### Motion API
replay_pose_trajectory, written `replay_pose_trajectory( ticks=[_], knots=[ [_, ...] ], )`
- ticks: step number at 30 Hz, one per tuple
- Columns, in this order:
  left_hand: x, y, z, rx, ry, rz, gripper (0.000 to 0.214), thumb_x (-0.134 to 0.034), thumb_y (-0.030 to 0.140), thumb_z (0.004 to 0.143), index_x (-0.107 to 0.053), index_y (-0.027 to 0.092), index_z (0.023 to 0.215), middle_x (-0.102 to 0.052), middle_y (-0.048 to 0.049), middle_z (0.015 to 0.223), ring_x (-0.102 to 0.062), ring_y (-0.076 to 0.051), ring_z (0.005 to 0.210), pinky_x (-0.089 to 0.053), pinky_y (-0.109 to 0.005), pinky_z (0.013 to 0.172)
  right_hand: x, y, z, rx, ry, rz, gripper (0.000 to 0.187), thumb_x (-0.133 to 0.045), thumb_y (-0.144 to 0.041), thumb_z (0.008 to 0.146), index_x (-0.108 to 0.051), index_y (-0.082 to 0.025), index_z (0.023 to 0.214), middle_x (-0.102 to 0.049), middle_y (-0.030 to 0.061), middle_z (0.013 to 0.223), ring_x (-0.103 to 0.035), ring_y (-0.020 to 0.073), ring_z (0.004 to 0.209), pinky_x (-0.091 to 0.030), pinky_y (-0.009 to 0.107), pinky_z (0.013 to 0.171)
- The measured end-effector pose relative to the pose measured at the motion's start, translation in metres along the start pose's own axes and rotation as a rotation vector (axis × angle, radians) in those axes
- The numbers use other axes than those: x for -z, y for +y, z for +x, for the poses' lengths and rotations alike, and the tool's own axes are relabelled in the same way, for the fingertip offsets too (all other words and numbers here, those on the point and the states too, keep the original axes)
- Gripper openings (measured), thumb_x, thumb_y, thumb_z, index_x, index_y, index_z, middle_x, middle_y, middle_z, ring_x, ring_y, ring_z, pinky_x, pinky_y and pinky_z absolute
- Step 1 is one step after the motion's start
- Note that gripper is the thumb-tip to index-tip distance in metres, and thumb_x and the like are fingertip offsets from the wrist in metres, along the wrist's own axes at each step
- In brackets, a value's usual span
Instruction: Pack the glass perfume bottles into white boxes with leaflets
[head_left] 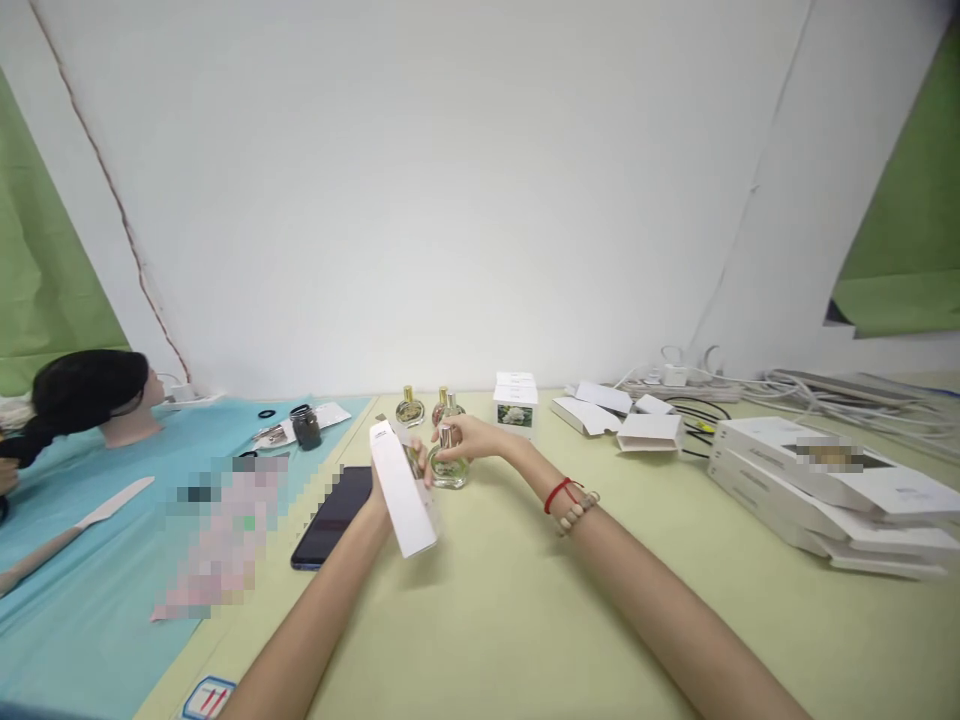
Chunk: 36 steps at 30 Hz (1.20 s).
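My left hand (pixel 390 500) is closed around a tall white carton (pixel 403 490), tilted with its open top away from me. My right hand (pixel 469 437) pinches a small glass perfume bottle (pixel 448 465) with a gold cap, just beside the carton's open end. Two more perfume bottles (pixel 410 408) with gold caps stand behind on the yellow-green table (pixel 525 600). A red cord and a bead bracelet (pixel 574 505) circle my right wrist.
A dark phone (pixel 334 515) lies left of the carton. Stacked printed boxes (pixel 516 402) and open white cartons (pixel 622 415) sit at the back, flat white boxes (pixel 825 490) at right, with cables (pixel 750 385) along the wall. A mannequin head (pixel 90 395), small jar (pixel 305 427) and knife-like blade (pixel 112 503) rest on blue cloth.
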<state>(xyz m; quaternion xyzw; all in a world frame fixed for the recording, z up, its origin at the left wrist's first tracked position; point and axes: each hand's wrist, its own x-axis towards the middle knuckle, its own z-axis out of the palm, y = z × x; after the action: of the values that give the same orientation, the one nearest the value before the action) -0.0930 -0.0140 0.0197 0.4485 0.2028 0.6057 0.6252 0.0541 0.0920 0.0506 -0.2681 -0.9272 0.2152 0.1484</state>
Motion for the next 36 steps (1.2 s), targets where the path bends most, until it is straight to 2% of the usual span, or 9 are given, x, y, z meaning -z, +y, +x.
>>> replay_pose_trajectory(
  ticks=[4,6,11,14,17,22,27,31,36],
  knots=[
    [-0.009,0.003,-0.001,-0.252,0.75,0.334,0.039,-0.045,0.055,0.072,-0.049,0.016,0.072,-0.051,0.0031,0.06,-0.047,-0.01,0.052,-0.034,-0.022,0.051,0.024,-0.001,-0.021,-0.133,-0.16,0.097,0.042,-0.067,-0.034,0.062,-0.056,-0.019,0.1,-0.056,0.0038,0.091,-0.056,0.0118,0.067,-0.044,0.019,0.046],
    [-0.014,0.0,-0.005,-0.339,0.871,0.559,0.041,-0.043,0.057,0.074,-0.049,0.016,0.077,-0.053,0.0014,0.068,-0.049,-0.012,0.061,-0.036,-0.023,0.056,0.035,-0.003,-0.027,-0.178,-0.174,0.043,0.04,-0.068,-0.032,0.059,-0.058,-0.02,0.097,-0.056,0.003,0.088,-0.055,0.0119,0.065,-0.043,0.019,0.045],
    [-0.016,-0.012,-0.008,-0.392,0.694,0.811,0.039,-0.045,0.05,0.078,-0.032,0.021,0.101,-0.054,0.0003,0.081,-0.054,-0.012,0.068,-0.04,-0.024,0.063,0.072,-0.016,-0.045,-0.189,-0.069,-0.028,0.03,-0.068,-0.03,0.058,-0.058,-0.017,0.084,-0.056,-0.0012,0.066,-0.051,0.0089,0.054,-0.039,0.018,0.044],
    [-0.015,-0.02,-0.006,-0.44,0.522,0.889,0.051,-0.056,0.041,0.075,-0.021,0.023,0.107,-0.053,-0.0038,0.094,-0.057,-0.015,0.083,-0.043,-0.028,0.071,0.096,-0.034,-0.064,-0.123,0.002,0.047,0.029,-0.068,-0.032,0.059,-0.057,-0.017,0.081,-0.054,-0.0025,0.06,-0.049,0.008,0.05,-0.036,0.018,0.043],
    [-0.014,-0.028,-0.004,-0.466,0.443,0.942,0.059,-0.061,0.036,0.072,-0.017,0.023,0.109,-0.05,-0.0076,0.102,-0.057,-0.016,0.09,-0.044,-0.031,0.075,0.11,-0.056,-0.08,-0.004,0.02,0.184,0.031,-0.068,-0.037,0.061,-0.054,-0.016,0.08,-0.054,-0.0026,0.058,-0.05,0.0083,0.052,-0.037,0.018,0.045],
    [-0.013,-0.035,-0.005,-0.526,0.348,1.028,0.056,-0.06,0.031,0.074,-0.017,0.022,0.109,-0.049,-0.0092,0.105,-0.056,-0.016,0.093,-0.043,-0.035,0.081,0.097,-0.079,-0.074,0.191,-0.002,0.345,0.031,-0.065,-0.04,0.066,-0.05,-0.018,0.081,-0.052,-0.0049,0.057,-0.05,0.0078,0.053,-0.035,0.018,0.046],
    [-0.016,-0.037,-0.008,-0.483,0.328,0.997,0.057,-0.06,0.03,0.074,-0.017,0.024,0.11,-0.048,-0.0098,0.108,-0.057,-0.015,0.09,-0.046,-0.031,0.076,0.078,-0.074,-0.053,0.341,0.071,0.256,0.02,-0.062,-0.029,0.069,-0.049,-0.018,0.08,-0.053,-0.0016,0.076,-0.048,0.0079,0.063,-0.038,0.019,0.053],
    [-0.014,-0.04,-0.009,-0.509,0.312,1.005,0.056,-0.06,0.029,0.074,-0.017,0.025,0.11,-0.048,-0.0087,0.108,-0.056,-0.015,0.093,-0.045,-0.032,0.078,0.071,-0.068,-0.045,0.347,0.029,0.176,0.018,-0.062,-0.019,0.066,-0.051,-0.018,0.08,-0.053,0.0001,0.086,-0.048,0.0083,0.067,-0.038,0.02,0.055],
    [-0.011,-0.04,-0.01,-0.543,0.256,1.118,0.055,-0.059,0.029,0.076,-0.018,0.025,0.112,-0.046,-0.0071,0.106,-0.053,-0.015,0.094,-0.044,-0.031,0.077,0.063,-0.07,-0.039,0.261,-0.037,0.068,0.015,-0.067,-0.02,0.061,-0.054,-0.015,0.067,-0.053,-0.0009,0.073,-0.046,0.008,0.061,-0.035,0.02,0.051]
  ],
)
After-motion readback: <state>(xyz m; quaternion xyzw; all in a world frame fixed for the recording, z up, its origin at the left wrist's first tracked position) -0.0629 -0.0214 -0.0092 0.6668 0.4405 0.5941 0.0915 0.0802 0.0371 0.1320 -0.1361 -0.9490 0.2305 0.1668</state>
